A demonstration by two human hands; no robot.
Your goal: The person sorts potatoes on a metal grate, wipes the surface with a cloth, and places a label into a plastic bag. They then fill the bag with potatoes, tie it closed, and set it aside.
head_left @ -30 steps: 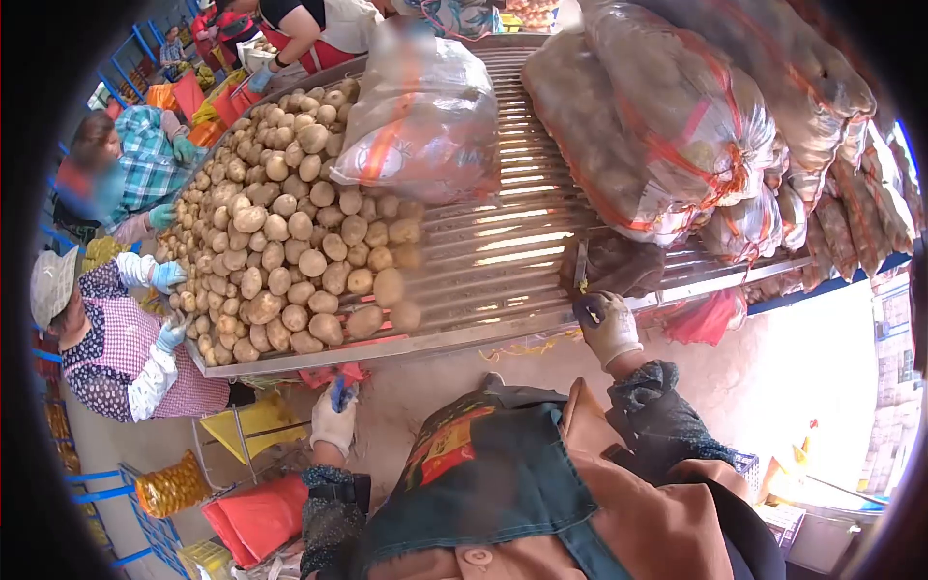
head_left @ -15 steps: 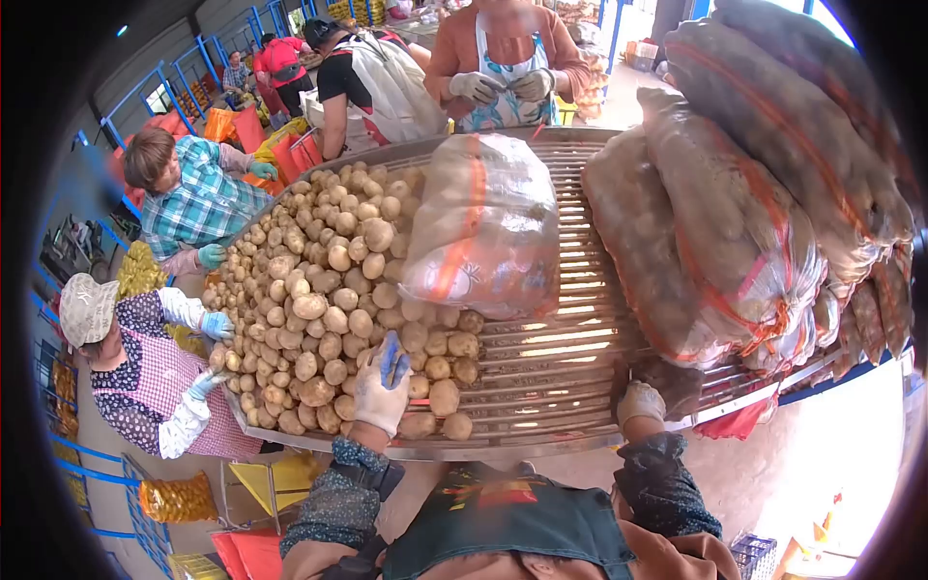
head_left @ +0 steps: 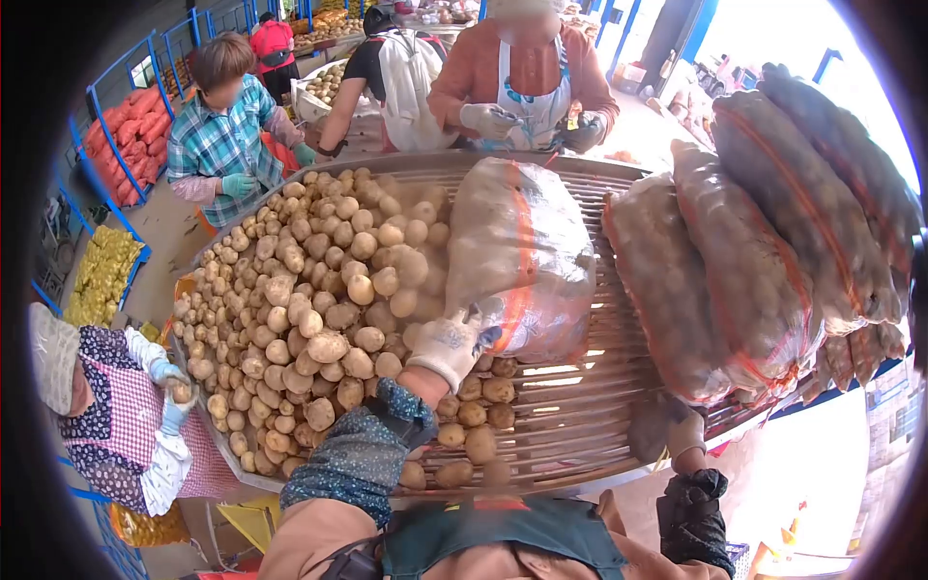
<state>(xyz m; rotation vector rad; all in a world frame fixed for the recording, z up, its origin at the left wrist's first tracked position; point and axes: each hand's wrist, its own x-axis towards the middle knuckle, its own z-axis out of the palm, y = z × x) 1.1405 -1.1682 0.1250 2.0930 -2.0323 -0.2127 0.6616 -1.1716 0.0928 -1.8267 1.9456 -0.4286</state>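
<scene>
My left hand (head_left: 449, 352), in a white glove with blue on it, is at the lower left corner of a bulging mesh sack (head_left: 522, 256). Its fingers are curled against the sack's material. The sack, pale with an orange stripe, lies on a slatted metal table (head_left: 561, 416). Loose potatoes (head_left: 290, 319) are heaped left of it, some right below my left hand. My right hand (head_left: 687, 435), also gloved, is low at the table's front edge, under the standing sacks (head_left: 667, 290). A dark blurred shape covers its fingers, and I cannot tell what they hold.
More full sacks (head_left: 788, 213) lean at the right end. Across the table stands a person in an apron (head_left: 532, 97). Along the left side are a person in a checked shirt (head_left: 224, 145) and one in a pink checked apron (head_left: 121, 416), who holds a potato.
My left hand has moved from the potatoes up and right onto the sack's corner. My right hand has shifted right along the front edge. The whole view has shifted.
</scene>
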